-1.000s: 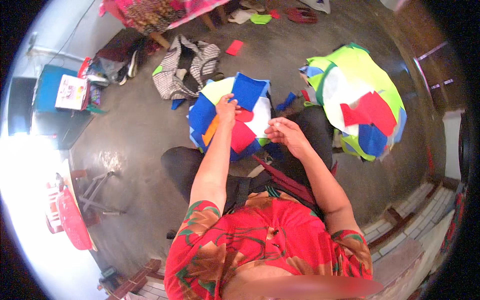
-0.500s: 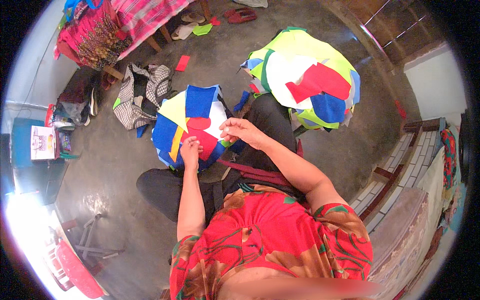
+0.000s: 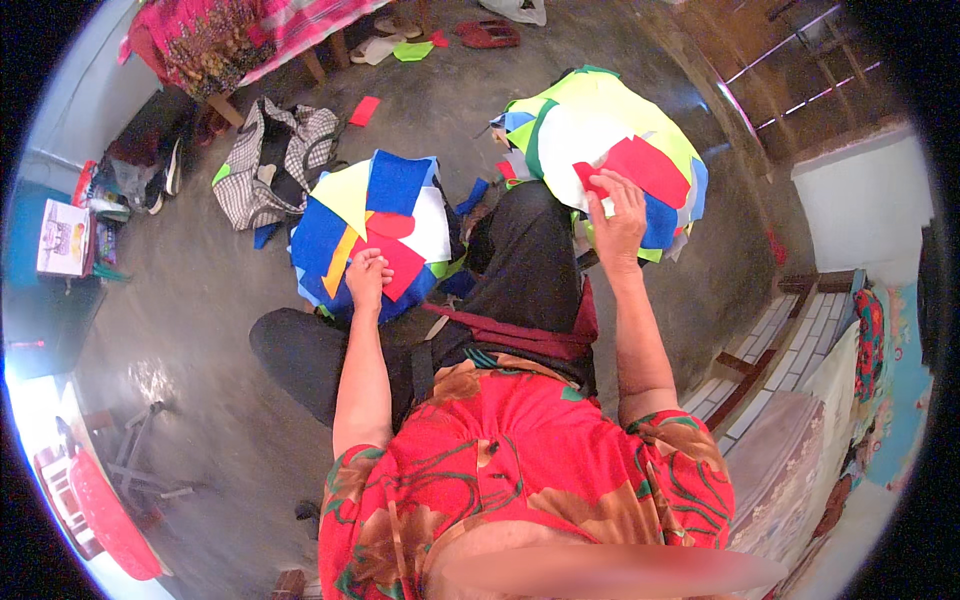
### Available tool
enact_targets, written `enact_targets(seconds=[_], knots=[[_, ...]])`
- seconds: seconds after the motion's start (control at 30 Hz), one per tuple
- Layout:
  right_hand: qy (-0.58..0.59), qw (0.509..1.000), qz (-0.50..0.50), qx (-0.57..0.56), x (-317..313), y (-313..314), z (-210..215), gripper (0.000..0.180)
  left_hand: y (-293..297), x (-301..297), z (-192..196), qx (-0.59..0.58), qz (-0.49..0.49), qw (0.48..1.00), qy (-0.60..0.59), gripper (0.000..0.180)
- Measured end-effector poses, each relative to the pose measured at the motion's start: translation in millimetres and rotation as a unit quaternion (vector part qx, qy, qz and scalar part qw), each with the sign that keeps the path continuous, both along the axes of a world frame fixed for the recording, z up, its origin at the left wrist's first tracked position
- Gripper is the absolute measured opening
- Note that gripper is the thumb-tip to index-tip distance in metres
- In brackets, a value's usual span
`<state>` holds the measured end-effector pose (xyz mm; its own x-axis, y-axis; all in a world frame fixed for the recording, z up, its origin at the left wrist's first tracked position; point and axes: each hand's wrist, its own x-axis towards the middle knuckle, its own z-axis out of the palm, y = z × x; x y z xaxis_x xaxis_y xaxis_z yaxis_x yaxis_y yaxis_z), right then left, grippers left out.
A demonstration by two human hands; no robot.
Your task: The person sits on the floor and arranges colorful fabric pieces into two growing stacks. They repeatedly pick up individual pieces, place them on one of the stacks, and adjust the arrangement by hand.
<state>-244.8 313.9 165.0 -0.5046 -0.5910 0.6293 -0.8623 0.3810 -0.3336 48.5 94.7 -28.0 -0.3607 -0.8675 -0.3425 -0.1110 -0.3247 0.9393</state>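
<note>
Near the checked cloth on my left sits my small pile of bright pieces, and my left hand is over it by a red piece, fingers curled, but I can't tell if they pinch anything. On my right is the big pile, where my right hand bends its fingers by a red scrap, and I can't tell if they grip it. A fast tug could make loose bits slide onto the floor, since they look just laid on top.
</note>
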Motion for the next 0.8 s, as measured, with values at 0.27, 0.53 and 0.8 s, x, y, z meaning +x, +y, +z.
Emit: enact_targets(seconds=[0.27,0.53,0.8], knots=[[0.088,0.990,-0.070,0.089,-19,-2,-37,0.045,3,4,-6,0.005,0.018,0.999,0.029,0.016],[0.101,0.991,-0.069,0.057,-22,-1,-42,0.017,4,2,-4,0.000,0.040,0.999,0.006,0.013],[-0.031,0.997,-0.056,-0.045,-11,-10,-14,0.017,2,2,-13,-0.018,0.039,0.999,0.010,0.012]])
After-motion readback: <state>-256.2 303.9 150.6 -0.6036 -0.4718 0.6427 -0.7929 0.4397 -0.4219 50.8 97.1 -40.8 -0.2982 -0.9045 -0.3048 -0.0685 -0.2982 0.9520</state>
